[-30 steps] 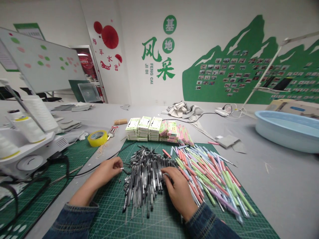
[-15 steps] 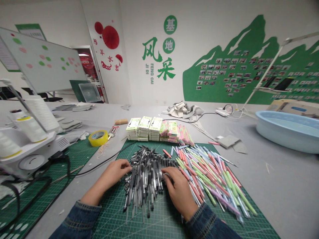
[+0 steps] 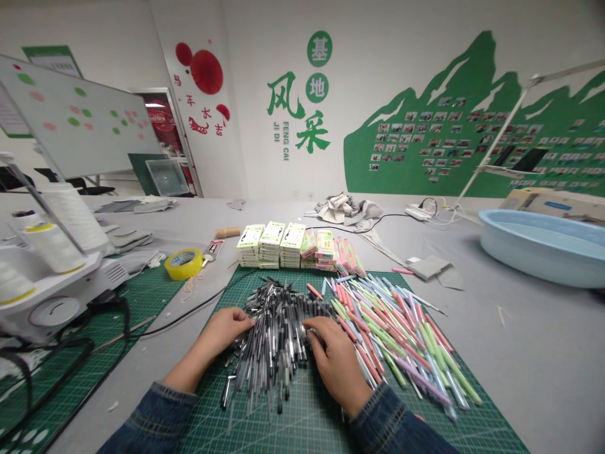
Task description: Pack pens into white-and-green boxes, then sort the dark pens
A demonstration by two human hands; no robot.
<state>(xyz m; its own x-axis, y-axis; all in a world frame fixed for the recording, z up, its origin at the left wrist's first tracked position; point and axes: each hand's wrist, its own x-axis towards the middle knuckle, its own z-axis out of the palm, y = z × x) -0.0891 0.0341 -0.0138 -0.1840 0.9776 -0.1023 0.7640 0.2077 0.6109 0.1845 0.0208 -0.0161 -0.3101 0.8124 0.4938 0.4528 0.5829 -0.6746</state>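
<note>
A heap of black and clear gel pens (image 3: 278,343) lies on a green cutting mat (image 3: 293,425). At its left edge, my left hand (image 3: 229,331) has its fingers bent and drawn together, fingertips against the pens; what they pinch, if anything, is hidden. My right hand (image 3: 338,362) rests along the heap's right side, fingers bent, with a gap between thumb and forefinger. No pen shows in its grip. Just right of that hand spreads a pile of coloured pens (image 3: 401,334) in red, green, purple and blue. One black pen (image 3: 227,392) sticks out at the heap's lower left.
Stacked small boxes (image 3: 271,244) stand behind the mat. Yellow tape (image 3: 183,263) and a sewing machine with thread cones (image 3: 51,284) are at left. A blue basin (image 3: 543,249) sits at right; grey cloth (image 3: 347,209) lies at the back. A black cable (image 3: 189,315) crosses the table.
My left hand has shifted slightly right and down against the black heap. Pens at the heap's lower left have slid and spread. My right hand has barely moved.
</note>
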